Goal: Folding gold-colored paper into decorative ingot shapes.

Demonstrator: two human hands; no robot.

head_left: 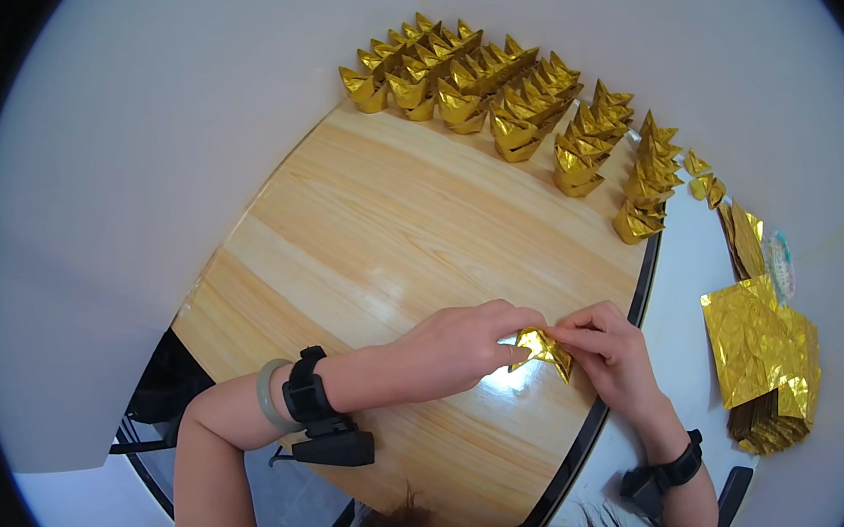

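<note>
A small folded gold foil paper [546, 344] is between my two hands, just above the wooden table near its right edge. My left hand [464, 345] pinches it from the left, with the thumb along its lower side and the fingers over the top. From the right, my right hand [605, 350] grips its other side between thumb and fingertips. The paper has pointed corners, one aimed down toward me. Part of it is hidden behind my fingers.
Rows of folded gold paper ingots [524, 109] line the far side of the wooden table [379, 227]. To the right, on a white surface, lie a stack of gold foil sheets [755, 345], a few small folded pieces [704, 184] and a clear packet [782, 265]. White walls rise behind.
</note>
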